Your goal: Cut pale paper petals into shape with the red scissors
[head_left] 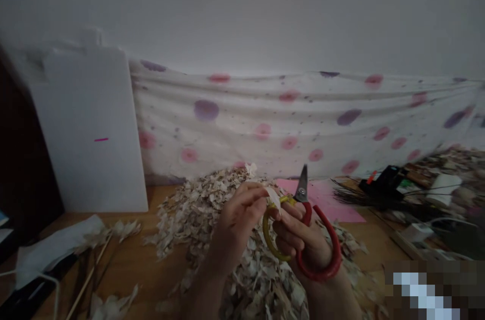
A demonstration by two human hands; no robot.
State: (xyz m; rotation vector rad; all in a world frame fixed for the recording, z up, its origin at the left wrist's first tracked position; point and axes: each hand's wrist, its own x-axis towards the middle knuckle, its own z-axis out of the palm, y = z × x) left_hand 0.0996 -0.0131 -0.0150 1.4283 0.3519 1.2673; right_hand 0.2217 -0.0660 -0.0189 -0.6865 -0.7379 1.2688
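My left hand [239, 214] pinches a small pale petal-like piece [273, 198] between thumb and fingers. The fingertips of my right hand [305, 234] meet the other end of that piece. Scissors [302, 193] with one red and one yellow handle hang around my right hand, their blades pointing up and away. Below both hands spreads a big heap of dry, off-white petal-like flakes [197, 204]. Part of the heap is hidden by my forearms.
A pink sheet [341, 204] lies behind my right hand. To the right are dark thin wires [346, 194], a black object [384, 183] and a white plug [417, 232]. A white board [91, 158] stands left, near a thin stick [89, 274]. Spotted cloth [242, 118] covers the lower wall.
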